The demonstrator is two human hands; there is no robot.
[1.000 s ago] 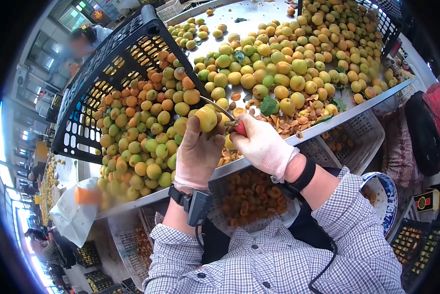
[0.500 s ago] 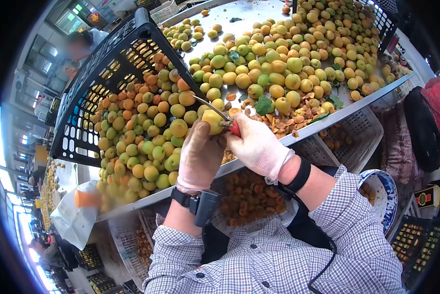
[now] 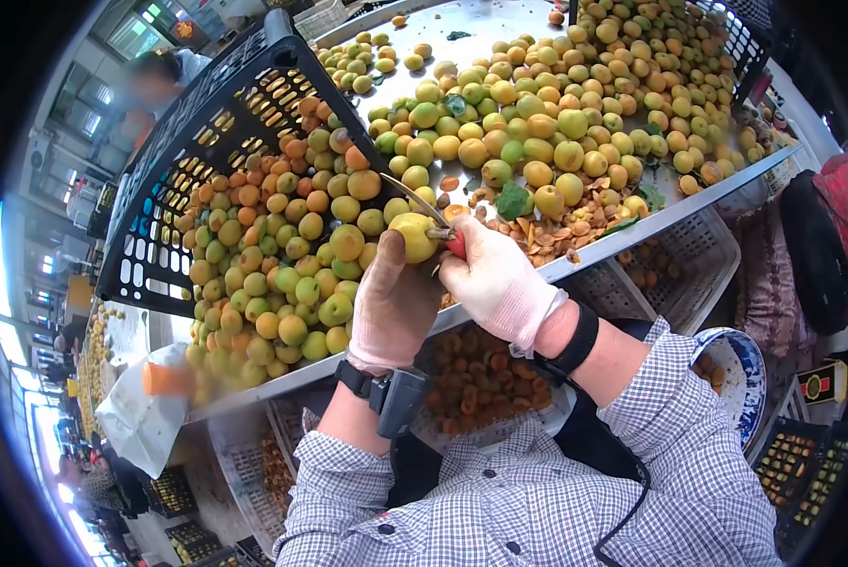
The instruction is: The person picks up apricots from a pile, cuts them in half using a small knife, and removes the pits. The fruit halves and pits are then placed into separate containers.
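Observation:
A yellow apricot (image 3: 413,238) is gripped in the gloved fingers of my left hand (image 3: 393,302). My right hand (image 3: 492,279), also gloved, is closed round the red handle of a small knife (image 3: 415,198). The knife's thin blade points up and to the left, and its base lies against the apricot's right side. Both hands are close together above the table's front edge. Just beyond them, cut apricot pieces (image 3: 575,225) lie in a pile on the metal table (image 3: 500,21).
A tilted black crate (image 3: 155,156) spills whole apricots (image 3: 296,241) at the left. More apricots (image 3: 537,142) cover the table behind. Below the edge stand a bin of apricot halves (image 3: 485,383) and a pale crate (image 3: 693,265). A person (image 3: 159,80) is at the far left.
The apricot and both hands have shifted very slightly, with the apricot turned a little against the blade. My grip on the apricot and knife is the same.

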